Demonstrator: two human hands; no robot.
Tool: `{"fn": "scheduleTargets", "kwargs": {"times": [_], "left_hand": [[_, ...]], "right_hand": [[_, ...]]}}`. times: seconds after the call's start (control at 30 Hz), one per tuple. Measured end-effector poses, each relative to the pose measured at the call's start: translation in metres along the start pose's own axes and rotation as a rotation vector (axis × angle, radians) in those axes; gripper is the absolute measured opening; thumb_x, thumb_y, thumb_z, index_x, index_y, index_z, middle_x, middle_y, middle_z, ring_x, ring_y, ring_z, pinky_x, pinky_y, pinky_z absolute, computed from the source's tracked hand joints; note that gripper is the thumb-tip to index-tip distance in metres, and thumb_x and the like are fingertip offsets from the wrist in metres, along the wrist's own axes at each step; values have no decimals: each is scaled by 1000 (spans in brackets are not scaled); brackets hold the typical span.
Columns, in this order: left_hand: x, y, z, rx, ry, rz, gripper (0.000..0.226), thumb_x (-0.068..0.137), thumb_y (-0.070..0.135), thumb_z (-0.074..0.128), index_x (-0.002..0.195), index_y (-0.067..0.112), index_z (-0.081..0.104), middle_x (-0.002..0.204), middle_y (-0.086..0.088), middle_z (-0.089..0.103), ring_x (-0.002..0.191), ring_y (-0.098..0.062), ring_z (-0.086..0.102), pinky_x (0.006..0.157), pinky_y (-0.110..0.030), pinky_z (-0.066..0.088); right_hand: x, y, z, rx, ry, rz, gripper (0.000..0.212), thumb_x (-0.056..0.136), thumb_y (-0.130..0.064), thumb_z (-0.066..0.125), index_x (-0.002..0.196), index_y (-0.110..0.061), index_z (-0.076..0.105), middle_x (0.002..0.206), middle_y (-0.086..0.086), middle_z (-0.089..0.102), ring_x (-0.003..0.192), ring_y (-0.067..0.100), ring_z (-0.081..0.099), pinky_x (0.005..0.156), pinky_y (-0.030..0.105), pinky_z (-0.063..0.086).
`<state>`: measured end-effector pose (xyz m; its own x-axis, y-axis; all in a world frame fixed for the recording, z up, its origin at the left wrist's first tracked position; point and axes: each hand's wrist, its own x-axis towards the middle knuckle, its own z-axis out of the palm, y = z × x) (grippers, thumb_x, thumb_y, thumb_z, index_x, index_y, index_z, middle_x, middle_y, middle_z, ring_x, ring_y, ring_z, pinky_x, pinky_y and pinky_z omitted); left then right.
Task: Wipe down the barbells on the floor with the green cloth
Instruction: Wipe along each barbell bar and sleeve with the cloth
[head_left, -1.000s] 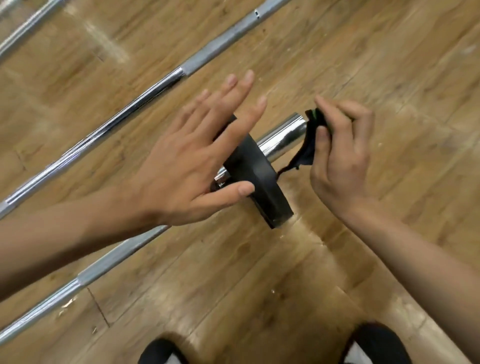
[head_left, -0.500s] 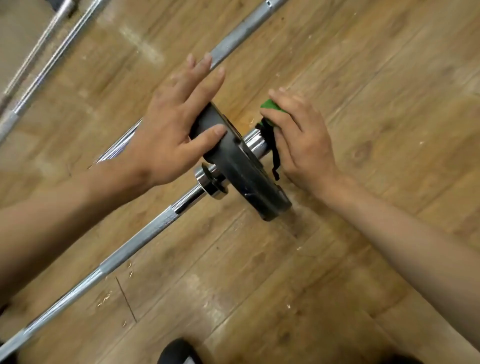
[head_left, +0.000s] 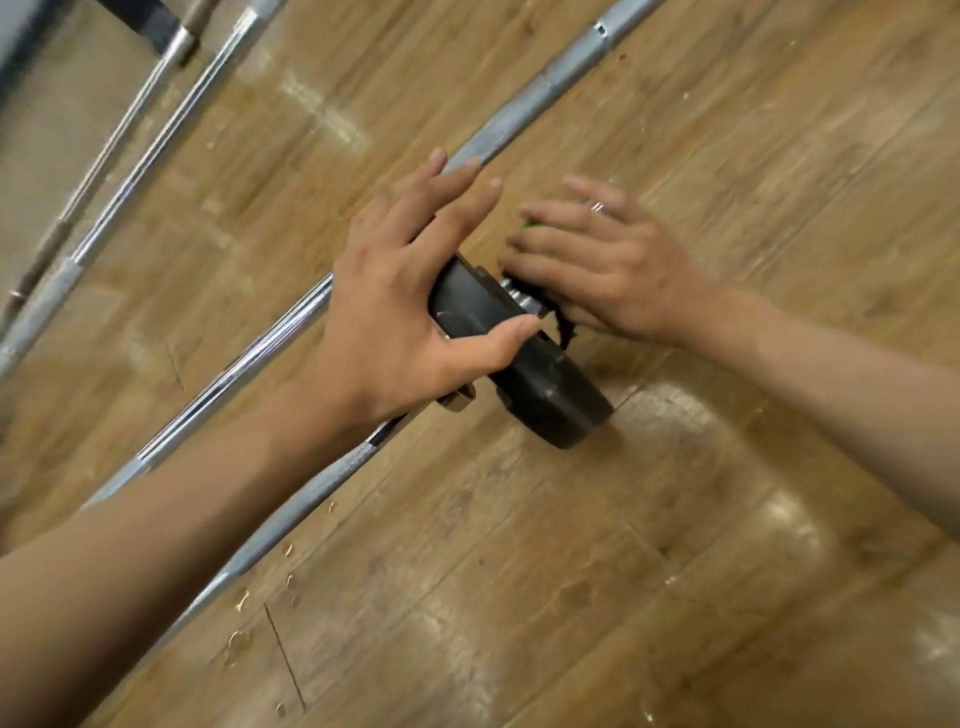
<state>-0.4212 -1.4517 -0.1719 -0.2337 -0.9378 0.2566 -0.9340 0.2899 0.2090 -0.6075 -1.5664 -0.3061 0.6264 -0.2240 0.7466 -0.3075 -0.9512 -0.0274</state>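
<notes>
Left hand: our left hand (head_left: 410, 312) lies spread against the matte black round weight plate (head_left: 545, 384), fingers straight and apart, thumb across its rim. It presses and is not clenched.
Right hand: our right hand (head_left: 608, 265) covers the ribbed chrome sleeve end (head_left: 514, 297) just past the plate. The fingers are nearly straight and the thumb is hidden, so we cannot tell whether it clamps.
Cloth: of the green cloth (head_left: 531, 224) only a sliver shows under the right fingers; dark fabric hangs below that palm.
Axis: the long steel barbell (head_left: 311, 494) runs from beside our left forearm through the plate to the right hand, so we judge strokes should follow that line.
Textures: knurled grey bands alternate with smooth chrome; the wooden plank floor (head_left: 675, 519) is glossy.
Beyond the left fingertips: another grey steel bar (head_left: 519, 106).
</notes>
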Motion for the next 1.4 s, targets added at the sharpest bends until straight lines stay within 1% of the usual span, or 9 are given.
{"fn": "scheduleTargets", "kwargs": {"times": [0.13, 0.27, 0.4, 0.57, 0.67, 0.8, 0.93, 1.17, 1.4], "left_hand": [[0, -1, 2, -12, 15, 20, 87, 88, 71, 60, 144, 4, 59, 151, -15, 55, 149, -35, 42, 115, -61, 38], [3, -3, -3, -13, -52, 25, 92, 86, 70, 62, 149, 4, 54, 155, -17, 49, 152, -37, 37, 120, -56, 33], [9, -14, -10, 93, -57, 36, 89, 89, 68, 58, 155, 8, 47, 165, -24, 30, 156, -43, 24, 127, -49, 21], [-3, -10, -1, 67, -24, 51, 92, 86, 68, 67, 150, 4, 53, 160, -20, 41, 154, -40, 32, 120, -59, 32], [5, -15, -1, 43, -8, 28, 97, 83, 73, 68, 149, 4, 54, 157, -19, 44, 152, -38, 36, 119, -58, 33], [2, -12, 3, 33, -1, 41, 96, 82, 71, 72, 147, 2, 55, 156, -21, 44, 150, -39, 37, 119, -58, 33], [6, -18, 3, 13, 32, 18, 95, 81, 70, 71, 147, 3, 55, 155, -23, 44, 146, -39, 41, 115, -58, 36], [4, -16, 3, 23, 14, 29, 97, 81, 71, 73, 147, 2, 55, 155, -23, 42, 149, -40, 38, 117, -59, 34], [6, -18, 0, 3, -19, -23, 97, 76, 78, 72, 143, 8, 61, 160, -20, 39, 154, -43, 28, 122, -62, 27]], "right_hand": [[-1, 0, 6, 28, 124, 250, 31, 106, -18, 49, 129, -6, 68, 128, 11, 70, 130, 33, 60, 117, 54, 36], [-14, -6, 4, -33, 14, -73, 40, 108, -25, 51, 145, -10, 58, 143, 10, 63, 137, 33, 55, 118, 50, 37], [-9, 7, 10, 14, 48, 236, 40, 110, -23, 48, 147, -8, 56, 147, 12, 58, 143, 37, 48, 123, 53, 28], [6, 15, 16, -47, -45, -59, 44, 112, -35, 48, 151, -14, 50, 150, 9, 57, 144, 33, 48, 122, 53, 31], [9, 23, 23, 24, -1, 182, 43, 111, -33, 50, 147, -11, 55, 147, 9, 58, 144, 34, 45, 122, 57, 28], [8, 13, 20, 44, -62, -27, 42, 111, -35, 52, 145, -13, 58, 147, 9, 59, 142, 35, 48, 121, 55, 30], [7, 17, 22, 65, -20, 143, 43, 110, -36, 53, 145, -14, 59, 148, 7, 59, 145, 34, 46, 123, 58, 25], [21, 41, 10, 65, -150, 76, 66, 101, -63, 56, 146, -16, 56, 140, 15, 60, 132, 39, 55, 125, 58, 19], [35, 43, 11, 172, -265, 65, 68, 95, -67, 61, 141, -16, 58, 126, 15, 62, 117, 39, 59, 117, 52, 36]]}}
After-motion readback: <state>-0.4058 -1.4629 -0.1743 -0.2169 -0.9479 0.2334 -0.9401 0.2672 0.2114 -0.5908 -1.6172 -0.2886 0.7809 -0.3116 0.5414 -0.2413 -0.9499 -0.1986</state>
